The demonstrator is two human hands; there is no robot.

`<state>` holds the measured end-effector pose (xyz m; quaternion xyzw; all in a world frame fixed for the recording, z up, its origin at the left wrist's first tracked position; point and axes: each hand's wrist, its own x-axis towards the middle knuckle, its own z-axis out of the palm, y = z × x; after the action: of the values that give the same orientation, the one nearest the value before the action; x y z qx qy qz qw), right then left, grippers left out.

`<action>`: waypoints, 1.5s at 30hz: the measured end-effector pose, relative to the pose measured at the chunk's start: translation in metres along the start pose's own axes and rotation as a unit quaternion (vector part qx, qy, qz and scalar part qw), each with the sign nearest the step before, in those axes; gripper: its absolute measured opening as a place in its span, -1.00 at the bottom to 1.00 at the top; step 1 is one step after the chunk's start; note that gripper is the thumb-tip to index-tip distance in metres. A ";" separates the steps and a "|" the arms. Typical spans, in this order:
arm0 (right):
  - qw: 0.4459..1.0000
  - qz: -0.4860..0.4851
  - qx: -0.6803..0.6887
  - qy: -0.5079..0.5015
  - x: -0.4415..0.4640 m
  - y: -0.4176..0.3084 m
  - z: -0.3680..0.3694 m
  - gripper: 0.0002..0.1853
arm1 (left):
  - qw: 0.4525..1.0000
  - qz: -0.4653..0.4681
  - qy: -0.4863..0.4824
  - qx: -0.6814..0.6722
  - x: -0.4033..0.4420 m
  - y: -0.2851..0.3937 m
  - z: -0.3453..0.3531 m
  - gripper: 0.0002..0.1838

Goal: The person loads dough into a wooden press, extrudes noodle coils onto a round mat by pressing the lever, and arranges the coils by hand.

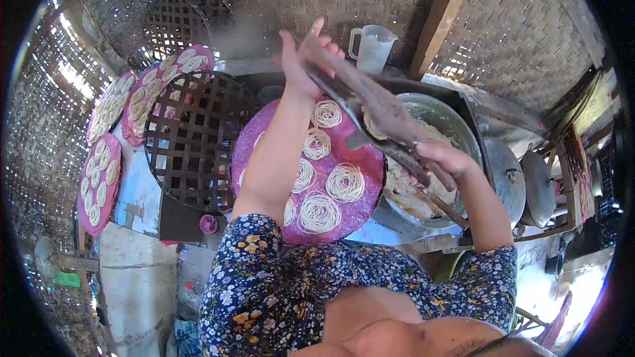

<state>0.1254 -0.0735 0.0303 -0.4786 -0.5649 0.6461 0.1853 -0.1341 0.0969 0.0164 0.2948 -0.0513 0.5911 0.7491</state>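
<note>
A long, worn wooden press [383,109], made of two bars lying along each other, slants across the view above the bowl. My right hand [444,160] is closed around its lower end. At the upper end my left hand [309,59] has its fingers spread and the palm against or close beside the wood. Pale dough shows between the bars. Under my left forearm lies a round pink tray [354,215] with several coiled noodle nests [345,182]. The large metal bowl [471,133] holds pale dough, and a stick [447,210] leans in it.
A dark woven rack [198,142] stands left of the tray. Further left are several pink trays of noodle nests [99,184]. Behind the press is a clear plastic jug [375,49]. Metal lids [506,173] stand at the right, and a wooden post [444,16] rises at the back.
</note>
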 end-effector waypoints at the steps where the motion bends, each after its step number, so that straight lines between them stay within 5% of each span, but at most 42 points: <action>1: 0.999 0.009 -0.019 -0.025 0.011 0.007 -0.006 -0.32 | 1.000 0.005 0.005 -0.016 -0.002 -0.002 -0.009 -0.21; 11: 0.997 0.020 -0.069 0.034 -0.004 -0.003 0.002 -0.30 | 0.997 0.013 0.043 -0.070 -0.027 -0.010 -0.009 -0.49; 17: 0.989 -0.017 -0.114 0.089 0.000 -0.021 0.011 -0.49 | 0.995 0.044 -0.018 -0.084 -0.012 0.022 0.011 -0.45; 21: 0.995 -0.044 -0.075 0.054 -0.010 -0.021 0.022 -0.50 | 0.997 0.041 -0.024 -0.068 -0.029 0.024 0.026 -0.48; 30: 0.971 -0.062 -0.179 0.145 -0.018 -0.045 0.024 -0.43 | 0.985 0.055 -0.134 -0.099 -0.016 0.035 0.030 -0.44; 36: 0.981 -0.075 -0.153 0.094 -0.013 -0.029 0.025 -0.45 | 0.991 0.042 -0.101 -0.071 -0.034 0.043 0.039 -0.42; 40: 0.981 -0.059 -0.144 0.117 -0.030 -0.027 0.027 -0.40 | 0.996 0.024 -0.026 -0.085 -0.042 0.028 0.042 -0.43; 45: 0.963 -0.068 -0.193 0.174 -0.038 -0.027 0.026 -0.34 | 0.994 0.024 -0.053 -0.095 -0.033 0.016 0.038 -0.45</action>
<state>0.1135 -0.1094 0.0680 -0.5709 -0.6690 0.4176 0.2284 -0.1485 0.0512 0.0399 0.2521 -0.1540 0.5846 0.7557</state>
